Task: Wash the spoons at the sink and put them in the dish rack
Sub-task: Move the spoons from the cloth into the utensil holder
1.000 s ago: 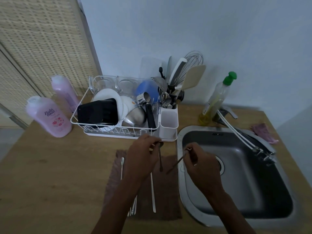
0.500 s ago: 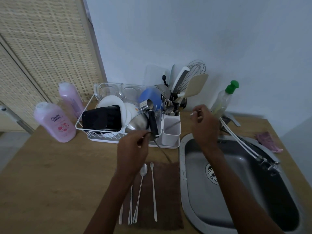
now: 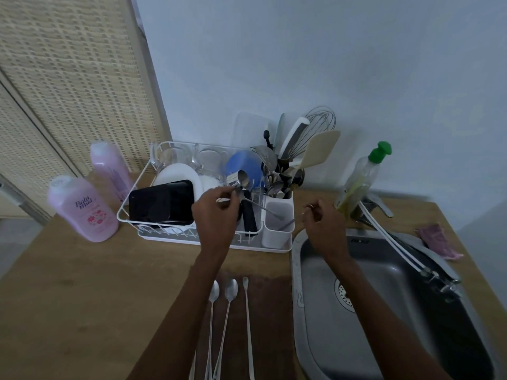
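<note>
Standing on wooden bench: white dish rack at back, two pink bottles left of it, soap bottle behind inset sink. Lying flat: brown mat in front, pink cloth far right.

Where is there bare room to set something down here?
Bare wood counter between the pink bottle, the dish rack front and the brown mat. The mat's right side is free, and the sink basin. Crowded: the rack, its cutlery holder, and the mat's left, where spoons lie.

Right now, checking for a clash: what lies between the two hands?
In the head view, the white cutlery holder stands between the left hand and right hand; the left spoon and right spoon slant into it.
</note>
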### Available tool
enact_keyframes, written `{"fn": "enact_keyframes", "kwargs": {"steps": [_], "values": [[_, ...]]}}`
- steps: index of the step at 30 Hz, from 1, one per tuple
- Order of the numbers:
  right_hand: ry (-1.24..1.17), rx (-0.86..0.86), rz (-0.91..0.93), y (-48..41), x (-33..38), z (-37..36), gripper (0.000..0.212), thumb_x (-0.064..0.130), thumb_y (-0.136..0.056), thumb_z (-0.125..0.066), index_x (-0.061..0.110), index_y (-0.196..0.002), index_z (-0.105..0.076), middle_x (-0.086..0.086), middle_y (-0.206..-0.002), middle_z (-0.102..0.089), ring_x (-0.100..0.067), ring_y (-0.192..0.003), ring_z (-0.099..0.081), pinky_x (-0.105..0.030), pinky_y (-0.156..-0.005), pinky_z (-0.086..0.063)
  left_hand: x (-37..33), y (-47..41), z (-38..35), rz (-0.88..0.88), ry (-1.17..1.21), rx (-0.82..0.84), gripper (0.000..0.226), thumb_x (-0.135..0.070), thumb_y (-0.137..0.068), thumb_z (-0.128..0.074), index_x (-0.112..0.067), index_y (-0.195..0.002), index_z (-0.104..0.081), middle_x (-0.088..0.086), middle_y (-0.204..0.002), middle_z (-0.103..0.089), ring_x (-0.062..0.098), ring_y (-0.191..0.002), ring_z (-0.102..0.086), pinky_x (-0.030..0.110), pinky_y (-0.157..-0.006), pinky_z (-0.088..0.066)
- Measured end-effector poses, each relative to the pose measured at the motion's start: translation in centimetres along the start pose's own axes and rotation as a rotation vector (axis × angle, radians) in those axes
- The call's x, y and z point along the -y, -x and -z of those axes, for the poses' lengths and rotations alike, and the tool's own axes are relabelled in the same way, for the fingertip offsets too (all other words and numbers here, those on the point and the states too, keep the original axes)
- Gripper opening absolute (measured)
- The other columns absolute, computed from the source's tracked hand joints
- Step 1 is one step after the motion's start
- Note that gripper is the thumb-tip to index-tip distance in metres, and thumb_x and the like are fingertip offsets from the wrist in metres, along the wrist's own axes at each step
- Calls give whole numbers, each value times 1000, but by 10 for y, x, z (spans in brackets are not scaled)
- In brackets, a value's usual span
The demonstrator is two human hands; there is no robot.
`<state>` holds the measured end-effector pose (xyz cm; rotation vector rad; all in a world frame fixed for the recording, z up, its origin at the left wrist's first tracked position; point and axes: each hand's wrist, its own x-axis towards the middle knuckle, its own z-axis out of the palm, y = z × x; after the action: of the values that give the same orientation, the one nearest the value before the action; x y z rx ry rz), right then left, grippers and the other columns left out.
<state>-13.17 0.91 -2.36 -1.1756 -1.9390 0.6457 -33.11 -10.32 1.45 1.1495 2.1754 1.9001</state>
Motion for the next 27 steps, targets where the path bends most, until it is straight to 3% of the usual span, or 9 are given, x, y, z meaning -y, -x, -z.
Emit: {"fn": "enact_keyframes", "kwargs": {"steps": [7,10,14,21,27], "values": [[-11,84,99,12,-12,0,12,12,-95,-58,22,-88,-58,-5,-86,-69,-20,-76,-66,-46,-64,-56,24,16,-24,-118,-97,167,3,-12,-86,-72,-9,-86,-73,2,-80,-71,6,-72,-64,22,-68,-55],[1,95,111,19,-12,2,20,6,-93,-62,25,-87,-59,3,-85,-68,-12,-78,-65,-38,-65,-56,26,18,-26,-153,-45,286,6,-6,-86,-69,-8,-88,-74,1,-84,-73,6,-77,-67,24,-71,-57],[38,85,144,24,-14,7,14,5,-90,-67,19,-87,-67,10,-83,-66,-8,-76,-62,-28,-63,-51,34,23,-20,-179,-89,431,18,-1,-83,-67,-13,-90,-77,-2,-85,-74,5,-76,-67,24,-70,-56],[49,141,142,29,-10,11,24,4,-86,-68,28,-90,-69,23,-83,-64,0,-77,-63,-19,-65,-51,35,28,-18,-189,-164,486,22,0,-78,-66,-18,-88,-75,-6,-85,-73,8,-76,-67,35,-67,-58],[56,164,157,35,-10,12,17,4,-87,-67,18,-94,-73,13,-88,-67,2,-75,-60,-16,-66,-48,32,36,-12,-242,-193,524,18,-5,-80,-70,-17,-92,-76,-7,-87,-71,3,-78,-64,18,-67,-54]]}}
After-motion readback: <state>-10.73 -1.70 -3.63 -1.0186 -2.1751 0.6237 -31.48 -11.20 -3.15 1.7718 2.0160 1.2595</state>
